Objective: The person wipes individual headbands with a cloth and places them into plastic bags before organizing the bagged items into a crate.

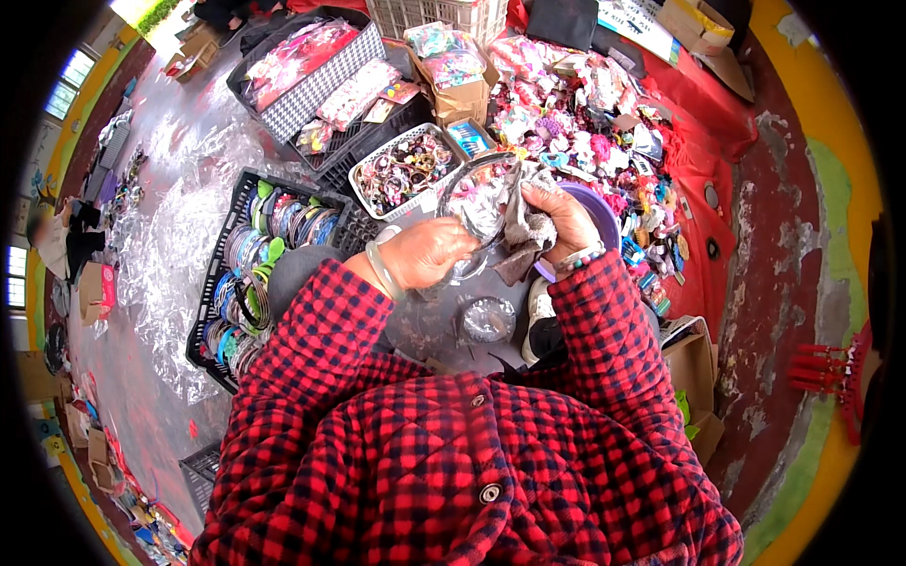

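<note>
My left hand [429, 253], with a pale bangle at its wrist, is closed at the lower end of a thin dark hoop [455, 177] that looks like a headband. My right hand [563, 222] grips a crumpled grey-brown cloth [525, 232], its thumb on top. The cloth hangs between both hands and meets the upper right of the hoop. Behind the right hand stands a purple basin [607, 219], partly hidden. Below the hands a round clear plastic bundle [486, 319] lies on the floor.
A black crate [195, 330] of headbands stands at left. Beyond my hands are a white basket [359, 179] of hair accessories and a cardboard box [462, 99] of packets. A heap of hair ornaments [604, 123] covers red cloth [710, 189] at right. Plastic sheeting [175, 236] spreads left.
</note>
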Action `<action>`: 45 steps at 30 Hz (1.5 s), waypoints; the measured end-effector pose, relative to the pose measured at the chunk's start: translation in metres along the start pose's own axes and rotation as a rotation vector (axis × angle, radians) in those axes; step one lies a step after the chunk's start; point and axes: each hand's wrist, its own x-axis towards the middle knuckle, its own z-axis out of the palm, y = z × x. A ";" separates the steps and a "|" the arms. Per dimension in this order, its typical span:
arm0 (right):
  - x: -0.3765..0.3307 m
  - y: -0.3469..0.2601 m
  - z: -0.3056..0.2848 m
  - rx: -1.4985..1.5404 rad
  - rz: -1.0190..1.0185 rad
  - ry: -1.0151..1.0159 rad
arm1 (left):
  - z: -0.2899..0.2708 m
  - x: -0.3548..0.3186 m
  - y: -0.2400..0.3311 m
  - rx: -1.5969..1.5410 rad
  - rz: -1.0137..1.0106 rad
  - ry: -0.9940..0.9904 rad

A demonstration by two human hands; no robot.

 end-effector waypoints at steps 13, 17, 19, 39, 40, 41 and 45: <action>-0.011 -0.041 -0.009 0.232 -0.257 0.178 | 0.000 -0.001 0.004 0.110 -0.102 0.121; -0.004 -0.033 -0.016 0.003 -0.196 -0.077 | 0.001 0.000 0.006 0.170 -0.136 0.112; -0.002 -0.022 -0.007 -0.110 -0.163 -0.058 | 0.002 0.004 0.007 0.209 -0.159 0.074; 0.035 -0.003 -0.073 0.313 -0.336 -0.010 | 0.009 0.010 0.010 -0.123 -0.014 0.199; 0.038 -0.014 -0.081 0.849 -0.159 -0.248 | 0.010 0.007 0.009 -0.148 0.018 0.223; 0.036 -0.022 -0.089 1.138 -0.002 -0.366 | 0.011 0.006 0.006 -0.159 -0.050 0.281; -0.010 -0.041 0.013 -0.248 -0.423 0.162 | 0.002 -0.002 0.004 -0.232 -0.366 0.364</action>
